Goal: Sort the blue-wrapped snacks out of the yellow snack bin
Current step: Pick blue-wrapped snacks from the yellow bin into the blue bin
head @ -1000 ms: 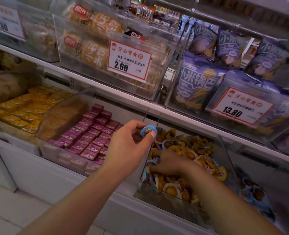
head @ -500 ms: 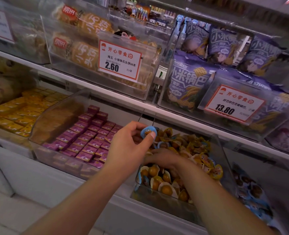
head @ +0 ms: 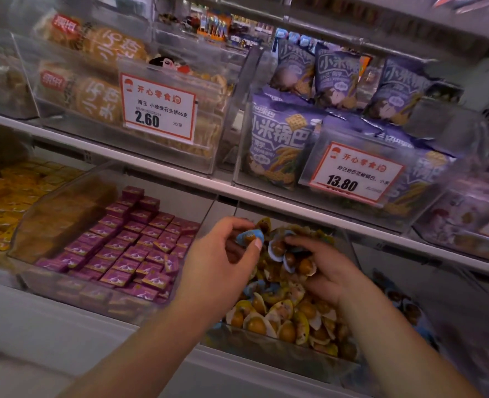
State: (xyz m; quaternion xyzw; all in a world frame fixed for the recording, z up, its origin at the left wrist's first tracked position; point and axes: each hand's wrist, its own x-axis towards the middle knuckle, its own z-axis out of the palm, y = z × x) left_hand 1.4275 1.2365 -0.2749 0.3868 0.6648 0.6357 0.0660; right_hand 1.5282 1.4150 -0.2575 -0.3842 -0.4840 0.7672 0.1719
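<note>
Left hand: the left hand (head: 223, 262) is held over the near-left corner of the clear acrylic snack bin (head: 280, 354); a small blue-wrapped round snack (head: 249, 237) is pinched between thumb and fingertips, lifted clear of the pile.
Right hand: the right hand (head: 320, 268) is laid on the heap, fingers curled into blue-edged packets (head: 277, 248); whether one is actually gripped cannot be told, as the fingertips are buried.
Risk: the pinched snack could be dropped back into the heap, since it is held only at its edge; packets could also be pushed over the low near wall if the heap is raked hard, and blue wrappers lower down could be missed.
Snack bin: filled with yellow-wrapped round snacks (head: 266, 320), a few blue ones mixed in toward the far side.
Left bin: a clear bin (head: 65, 196) holding rows of small purple boxes (head: 128, 248).
Far-left bin: yellow square packets (head: 4, 202).
Right bin: blurred, seemingly more blue-wrapped pieces (head: 404, 308).
Upper shelf: clear bins with orange biscuit bags (head: 94, 93) and purple crisp bags (head: 280, 142), each fronted by a price card.
</note>
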